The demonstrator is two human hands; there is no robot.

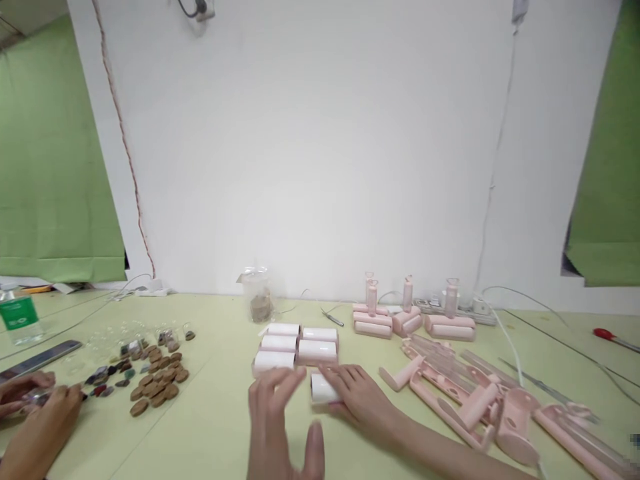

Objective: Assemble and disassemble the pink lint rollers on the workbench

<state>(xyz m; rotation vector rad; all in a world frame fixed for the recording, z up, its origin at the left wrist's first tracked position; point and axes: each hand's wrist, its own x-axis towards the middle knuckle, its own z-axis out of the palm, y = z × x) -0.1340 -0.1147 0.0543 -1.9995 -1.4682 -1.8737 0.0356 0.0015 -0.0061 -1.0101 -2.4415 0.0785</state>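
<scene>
My left hand [280, 413] is raised above the table in front of me, thumb and fingers apart, with nothing in it. To its right, my right hand [363, 400] is on a white lint roller refill roll [324, 389], its fingers over the roll's right part. The roll lies on its side with its hollow left end showing. Just beyond my hands, several more white refill rolls [318, 352] lie side by side in two columns. The thumb side of my right hand is partly hidden.
Assembled pink lint rollers [373, 325] stand by the wall. Loose pink handles and casings [517, 427] cover the table's right side. Pliers [333, 317] and a plastic bag [257, 297] lie behind the rolls. At left, another person's hands [47, 413] work near brown discs [159, 383], stones and a phone [43, 360].
</scene>
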